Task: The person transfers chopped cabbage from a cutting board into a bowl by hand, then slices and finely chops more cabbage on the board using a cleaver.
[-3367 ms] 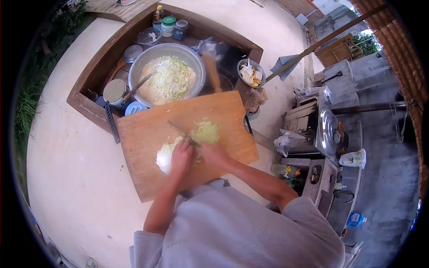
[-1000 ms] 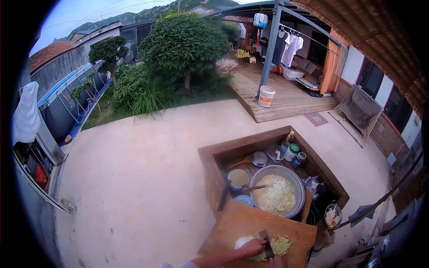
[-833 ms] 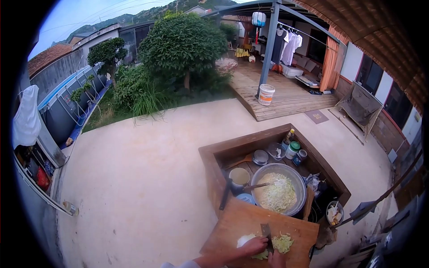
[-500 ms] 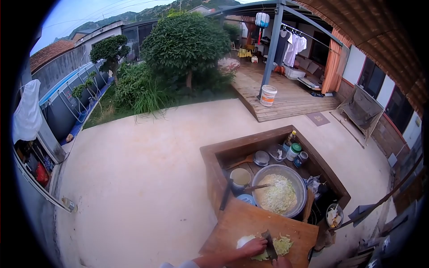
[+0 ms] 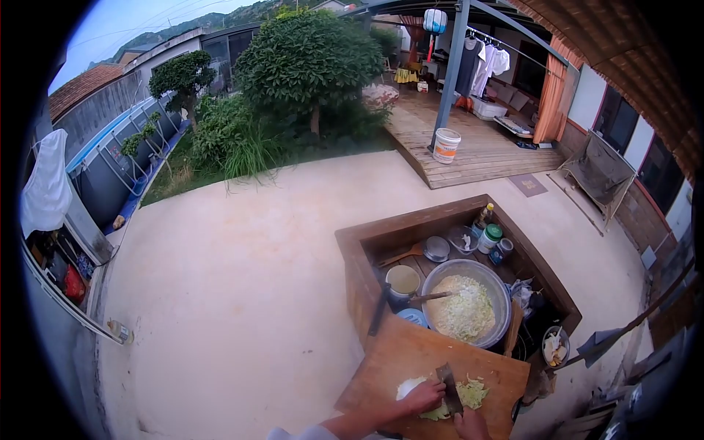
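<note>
Pale green, limp and stringy: shredded vegetable (image 5: 474, 393) in a loose, low heap on the right half of the wooden cutting board (image 5: 400, 352), just beside the knife (image 5: 449, 387). White to pale green on the other side of the blade: unshredded piece (image 5: 407, 386), left of the board's middle, partly under fingers. Left grip (image 5: 424, 396): fingers bent down onto the piece, close to the flat of the blade; gap between thumb and fingers not determinable. Right grip (image 5: 471, 424): closed around the knife handle; blade broad and dark, pointing away from the body. Beyond the board: large basin (image 5: 501, 292) with pale chopped mix. Handle mostly covered by the right grip; right forearm cut off at the lower edge. Contact between shreds and blade: unclear.
</note>
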Tool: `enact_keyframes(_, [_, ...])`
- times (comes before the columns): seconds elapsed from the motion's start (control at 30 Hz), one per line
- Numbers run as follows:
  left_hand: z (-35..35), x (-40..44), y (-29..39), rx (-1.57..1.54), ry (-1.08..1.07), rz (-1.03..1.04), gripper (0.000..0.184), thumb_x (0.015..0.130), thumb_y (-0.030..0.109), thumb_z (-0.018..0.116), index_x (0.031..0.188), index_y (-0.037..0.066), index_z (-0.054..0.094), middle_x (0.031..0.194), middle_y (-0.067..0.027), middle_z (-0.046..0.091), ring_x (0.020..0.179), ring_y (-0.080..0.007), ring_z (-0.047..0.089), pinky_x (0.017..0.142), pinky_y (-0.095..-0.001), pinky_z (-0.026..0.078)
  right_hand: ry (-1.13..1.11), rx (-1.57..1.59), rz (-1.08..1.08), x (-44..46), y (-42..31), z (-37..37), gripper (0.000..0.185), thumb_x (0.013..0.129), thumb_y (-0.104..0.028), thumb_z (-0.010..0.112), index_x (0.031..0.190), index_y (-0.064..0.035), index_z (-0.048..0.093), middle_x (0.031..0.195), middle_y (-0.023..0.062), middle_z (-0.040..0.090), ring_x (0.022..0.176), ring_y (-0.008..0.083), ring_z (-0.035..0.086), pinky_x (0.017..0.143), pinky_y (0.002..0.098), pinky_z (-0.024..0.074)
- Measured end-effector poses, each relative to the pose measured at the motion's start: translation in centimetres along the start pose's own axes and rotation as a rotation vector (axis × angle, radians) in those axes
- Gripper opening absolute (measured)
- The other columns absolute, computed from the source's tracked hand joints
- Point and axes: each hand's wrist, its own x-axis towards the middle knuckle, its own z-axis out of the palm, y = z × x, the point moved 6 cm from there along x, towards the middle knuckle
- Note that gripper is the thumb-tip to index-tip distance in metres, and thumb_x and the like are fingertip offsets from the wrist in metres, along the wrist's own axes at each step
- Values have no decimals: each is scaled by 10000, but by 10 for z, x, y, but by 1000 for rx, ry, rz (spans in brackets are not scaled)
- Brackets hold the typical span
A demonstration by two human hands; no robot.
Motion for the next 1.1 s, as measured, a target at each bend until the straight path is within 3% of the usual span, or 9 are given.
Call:
enact_keyframes(0.13, [-5, 2, -4, -32, -7, -69, 145, 730, 195, 698, 736, 72, 622, 868, -86, 565, 901, -261, 574, 768, -373, 510, -100, -20, 43, 1, 7, 15, 276, 892, -229, 632, 936, 44, 619, 797, 303, 659, 774, 508, 651, 687, 582, 521])
enact_keyframes(0.2, [-4, 4, -3, -52, -35, -126, 139, 724, 191, 707, 729, 72, 637, 870, -85, 570, 916, -263, 580, 780, -381, 523, 55, 25, -25, 25, 24, 53, 284, 899, -226, 629, 956, 52, 620, 791, 304, 659, 770, 506, 652, 684, 582, 520])
enact_keyframes(0.27, [-6, 1, -8, -97, 116, -81, 133, 688, 161, 714, 710, 73, 617, 813, -89, 574, 830, -281, 598, 706, -400, 533, 93, 21, 10, 35, -3, 50, 223, 925, -198, 610, 942, 24, 601, 771, 289, 656, 752, 497, 650, 657, 582, 510])
enact_keyframes(0.43, [-5, 7, -6, -77, 153, -125, 118, 654, 101, 692, 669, 59, 582, 792, -95, 576, 772, -300, 593, 671, -412, 529, 128, 205, 17, 27, 14, 44, 256, 962, -228, 596, 956, 27, 565, 789, 295, 638, 779, 508, 628, 659, 555, 481])
enact_keyframes(0.57, [-12, 10, -1, -88, 156, -104, 121, 661, 100, 678, 644, 56, 566, 762, -93, 564, 750, -288, 582, 649, -406, 519, 2, 104, 67, 3, -11, -4, 229, 946, -191, 561, 925, 36, 573, 783, 302, 644, 786, 494, 641, 691, 583, 489])
enact_keyframes(0.73, [-11, 11, -5, -80, 167, -124, 134, 678, 113, 683, 628, 60, 570, 738, -84, 562, 733, -278, 579, 639, -394, 519, -78, 26, 60, 2, -5, 8, 218, 953, -183, 530, 916, 27, 576, 770, 278, 660, 749, 483, 652, 664, 575, 501])
enact_keyframes(0.93, [-8, 6, -9, -94, 56, -218, 106, 701, 129, 699, 681, 47, 634, 777, -84, 613, 782, -288, 609, 677, -394, 538, 111, 63, 25, 28, -4, 59, 194, 955, -179, 531, 916, 7, 571, 734, 266, 657, 708, 476, 652, 632, 578, 502])
enact_keyframes(1.0, [-2, 10, -18, -119, -36, -234, 87, 728, 123, 700, 724, 42, 668, 816, -86, 640, 817, -295, 622, 705, -398, 545, 136, 76, -47, 28, 4, 46, 185, 955, -180, 534, 921, -2, 569, 728, 264, 655, 713, 474, 653, 637, 579, 504])
enact_keyframes(1.1, [-13, 1, -20, -208, -23, -123, 68, 751, 104, 667, 743, 38, 649, 846, -115, 623, 836, -327, 628, 701, -436, 543, 97, 157, 56, 6, -11, 5, 165, 945, -171, 539, 926, -12, 575, 733, 262, 656, 718, 472, 654, 638, 580, 504])
